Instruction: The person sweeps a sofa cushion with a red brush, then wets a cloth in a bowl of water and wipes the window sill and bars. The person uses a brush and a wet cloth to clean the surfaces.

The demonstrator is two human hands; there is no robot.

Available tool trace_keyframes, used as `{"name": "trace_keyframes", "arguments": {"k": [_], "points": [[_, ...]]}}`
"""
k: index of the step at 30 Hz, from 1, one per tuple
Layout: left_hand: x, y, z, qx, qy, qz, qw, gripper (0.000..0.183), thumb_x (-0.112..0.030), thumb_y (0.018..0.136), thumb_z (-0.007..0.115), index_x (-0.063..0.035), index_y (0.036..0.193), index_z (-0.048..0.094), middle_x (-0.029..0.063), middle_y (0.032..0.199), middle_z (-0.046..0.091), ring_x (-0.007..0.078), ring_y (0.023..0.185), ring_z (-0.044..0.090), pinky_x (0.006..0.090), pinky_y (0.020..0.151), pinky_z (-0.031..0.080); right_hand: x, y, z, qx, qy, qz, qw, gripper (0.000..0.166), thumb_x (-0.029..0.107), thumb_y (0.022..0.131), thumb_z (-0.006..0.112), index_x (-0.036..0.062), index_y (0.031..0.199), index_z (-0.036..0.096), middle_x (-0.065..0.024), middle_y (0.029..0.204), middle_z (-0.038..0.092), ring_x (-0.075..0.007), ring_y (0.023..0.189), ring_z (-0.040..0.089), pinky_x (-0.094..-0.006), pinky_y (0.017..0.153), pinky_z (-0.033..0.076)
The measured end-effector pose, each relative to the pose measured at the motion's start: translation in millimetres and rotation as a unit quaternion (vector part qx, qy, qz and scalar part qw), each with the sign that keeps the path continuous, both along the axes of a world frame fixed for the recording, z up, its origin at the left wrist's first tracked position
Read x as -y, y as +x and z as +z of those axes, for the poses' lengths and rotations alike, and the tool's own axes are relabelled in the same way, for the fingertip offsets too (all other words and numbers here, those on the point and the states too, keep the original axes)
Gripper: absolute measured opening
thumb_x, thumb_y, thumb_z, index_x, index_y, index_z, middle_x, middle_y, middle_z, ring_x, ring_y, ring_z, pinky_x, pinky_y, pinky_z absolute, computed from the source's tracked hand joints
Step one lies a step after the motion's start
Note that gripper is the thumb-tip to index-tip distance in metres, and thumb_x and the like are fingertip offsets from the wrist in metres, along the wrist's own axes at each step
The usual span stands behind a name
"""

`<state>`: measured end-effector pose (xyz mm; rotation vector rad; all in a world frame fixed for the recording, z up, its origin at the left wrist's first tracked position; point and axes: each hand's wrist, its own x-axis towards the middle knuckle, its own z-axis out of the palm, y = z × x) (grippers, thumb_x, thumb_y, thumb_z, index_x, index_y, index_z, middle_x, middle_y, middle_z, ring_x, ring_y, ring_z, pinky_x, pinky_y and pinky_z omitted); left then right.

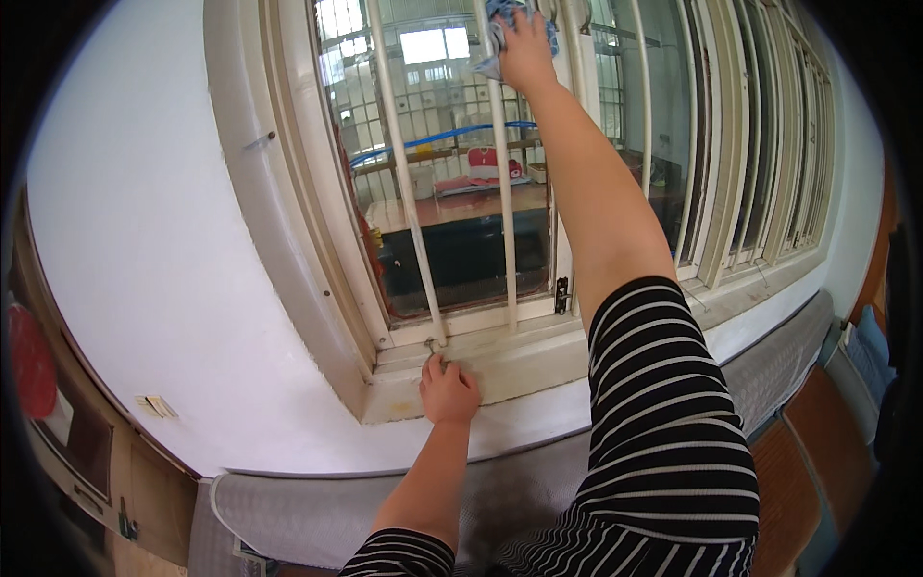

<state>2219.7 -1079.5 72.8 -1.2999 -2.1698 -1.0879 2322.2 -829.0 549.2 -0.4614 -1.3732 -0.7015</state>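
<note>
A blue and white patterned cloth (497, 43) is bunched in my right hand (528, 54), high up by a pale vertical window bar (505, 209). That arm is stretched out in front of the window pane (451, 94). Below and to the left, my left hand (450, 391) rests on the pale window sill (533, 371), fingers bent and slightly apart. Close to its fingertips is a small metal hook (430, 345), at the foot of another bar (411, 195). Whether the fingertips touch the hook is hidden.
A dark latch (562, 296) sits low on the window frame. More barred windows (750, 137) run off to the right. Below the sill stands a seat with a grey cover (317, 512). Through the glass show a blue hose (447, 135) and a red cap (483, 163).
</note>
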Motion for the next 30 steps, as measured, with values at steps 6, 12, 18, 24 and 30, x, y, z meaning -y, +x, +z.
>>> {"name": "trace_keyframes", "arguments": {"k": [6, 12, 18, 24, 30], "points": [[3.7, -2.2, 1.1, 0.002, -0.005, 0.005, 1.0, 0.018, -0.019, 0.086, 0.06, -0.0061, 0.093, 0.07, 0.0134, 0.137, 0.05, 0.0344, 0.13, 0.044, 0.0483, 0.102, 0.042, -6.3, 11.9, -144.3, 0.181, -0.007, -0.059, 0.982, 0.065, -0.001, 0.077, 0.058, 0.0144, 0.14, 0.052, -0.0099, 0.155, 0.037, -0.0378, 0.145, 0.029, -0.0458, 0.115, 0.035], [0.9, -1.8, 2.6, 0.004, -0.012, 0.007, 1.0, 0.019, -0.02, 0.085, 0.06, -0.0059, 0.094, 0.069, 0.0134, 0.138, 0.05, 0.0338, 0.132, 0.043, 0.0485, 0.101, 0.042, 29.0, 73.3, -268.5, 0.426, -0.122, -0.01, 0.896, 0.052, -0.005, 0.077, 0.056, 0.0154, 0.123, 0.067, -0.01, 0.144, 0.05, -0.0336, 0.133, 0.044, -0.0404, 0.111, 0.041], [0.1, -4.7, 0.3, 0.004, -0.005, 0.013, 1.0, 0.019, -0.02, 0.085, 0.06, -0.0072, 0.094, 0.07, 0.0126, 0.136, 0.051, 0.0337, 0.13, 0.045, 0.0487, 0.099, 0.044, 89.0, 45.0, -166.9, 0.098, -0.087, 0.126, 0.983, 0.056, -0.013, 0.069, 0.057, 0.0114, 0.119, 0.069, -0.0166, 0.134, 0.055, -0.0369, 0.127, 0.048, -0.0437, 0.107, 0.042], [0.4, 0.1, 1.3, 0.004, -0.002, 0.01, 1.0, 0.018, -0.02, 0.086, 0.06, -0.0081, 0.094, 0.071, 0.0124, 0.135, 0.052, 0.034, 0.13, 0.045, 0.0485, 0.097, 0.046, 89.4, -60.1, -164.0, 0.138, -0.037, 0.097, 0.985, 0.053, -0.008, 0.08, 0.052, 0.0061, 0.131, 0.057, -0.019, 0.145, 0.045, -0.0393, 0.14, 0.036, -0.0458, 0.109, 0.04], [7.9, -7.7, -0.6, -0.01, -0.019, 0.008, 1.0, 0.019, -0.021, 0.086, 0.059, -0.0076, 0.096, 0.069, 0.0133, 0.137, 0.05, 0.0344, 0.133, 0.043, 0.0483, 0.099, 0.045, 71.7, -106.9, -52.1, 0.015, -0.059, 0.178, 0.982, 0.062, 0.0, 0.082, 0.057, 0.0066, 0.143, 0.045, -0.0253, 0.15, 0.035, -0.0468, 0.142, 0.027, -0.0495, 0.109, 0.04]]}}
